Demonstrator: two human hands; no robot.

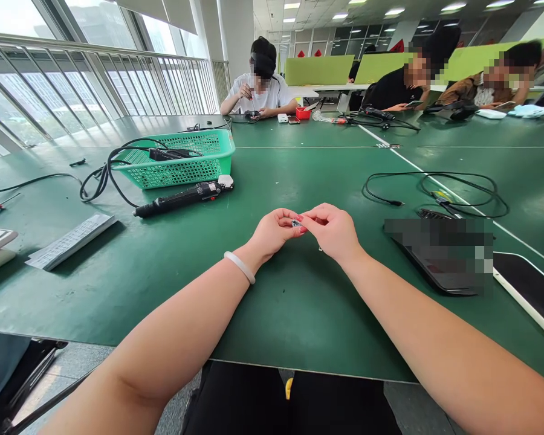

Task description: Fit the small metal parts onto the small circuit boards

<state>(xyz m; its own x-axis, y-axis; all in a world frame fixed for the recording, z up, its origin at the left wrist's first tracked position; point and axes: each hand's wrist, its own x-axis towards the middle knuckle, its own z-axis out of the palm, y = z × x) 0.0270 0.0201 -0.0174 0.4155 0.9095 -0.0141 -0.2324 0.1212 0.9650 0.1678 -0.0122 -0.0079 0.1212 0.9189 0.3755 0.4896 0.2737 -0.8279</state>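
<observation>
Small speckled piece (296, 223), dark and silvery, sits pinched between the fingertips of both hands, held up above the green counter (272, 326); most of it is covered by fingers, so its full shape and its material cannot be told; judging by its size it should be very light, probably stiff rather than soft, and easy to lose from the fingertips if its faces are smooth; whether it is fragile is hard to say, though a gentle pinch by the edges, thumb against forefinger, seems the safest hold, with no squeezing across the middle

As for where it lies, the piece is at the meeting point of the two hands, roughly midway between the wrists; the left hand (272, 234), below a pale bracelet (240, 267), has thumb and forefinger narrowed around its left side; the right hand (334, 231) comes in from the other side, its thumb and forefinger narrowed on the right end, its other fingers curled; a tiny pale bit (320, 249) shows at the lower edge of the right hand, too small to name; the black power tool (184, 198) and the green basket (176, 169) lie farther off, beyond the left hand, well apart from the piece
</observation>
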